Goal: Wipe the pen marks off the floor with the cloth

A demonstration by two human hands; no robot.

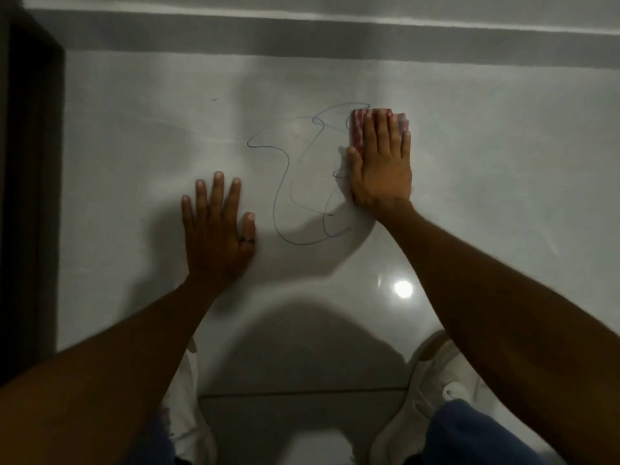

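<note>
A looping blue pen scribble [285,182] runs across the glossy white floor [134,162]. My right hand [382,166] lies flat on a red-and-white cloth [356,129], pressing it to the floor at the scribble's upper right end. Most of the cloth is hidden under my palm and fingers. My left hand [218,226] rests flat on the floor to the left of the marks, fingers spread, a dark ring on the thumb, holding nothing.
A white wall with a grey skirting band [335,41] runs along the far side. A dark wooden door frame [30,182] stands at the left edge. My knees in blue trousers [476,434] and white shoes [432,391] are at the bottom.
</note>
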